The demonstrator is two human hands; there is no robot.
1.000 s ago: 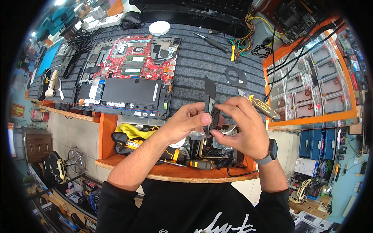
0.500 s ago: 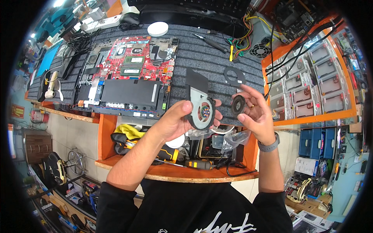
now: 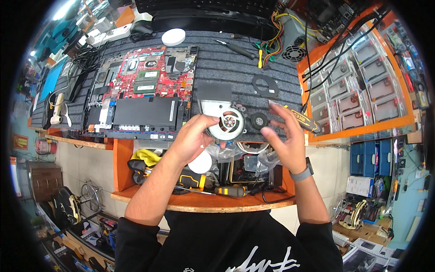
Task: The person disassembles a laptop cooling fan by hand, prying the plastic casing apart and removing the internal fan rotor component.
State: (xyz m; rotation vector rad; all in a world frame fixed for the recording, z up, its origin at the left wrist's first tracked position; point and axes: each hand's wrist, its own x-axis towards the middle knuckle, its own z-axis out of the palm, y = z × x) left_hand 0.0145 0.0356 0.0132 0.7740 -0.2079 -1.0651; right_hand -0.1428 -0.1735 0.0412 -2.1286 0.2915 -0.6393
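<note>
My left hand point(image 3: 192, 136) grips a laptop fan housing point(image 3: 209, 108) at the bench's front edge, thumb on top and fingertips showing beneath. Its silver frame is open, with the coil hub point(image 3: 229, 121) showing in the round hole and a dark flap at the far side. Just right of it, the black fan rotor point(image 3: 259, 121) sits on the striped mat, hub side up. My right hand point(image 3: 290, 143) is beside the rotor with fingers spread, the thumb tip close to its rim. Farther back lies the dark ring-shaped fan cover point(image 3: 265, 86).
An opened laptop with a red board point(image 3: 145, 81) fills the mat's left side. A yellow tool point(image 3: 301, 119) lies beyond my right hand. Behind are a black pen-like tool point(image 3: 235, 48), a white round lid point(image 3: 174, 37) and a power supply point(image 3: 294, 43). Drawers point(image 3: 349, 86) stand right.
The rotor has gone from my right fingers onto the mat, and those fingers have opened. My left hand has lowered and turned the housing flatter. The view has shifted slightly.
</note>
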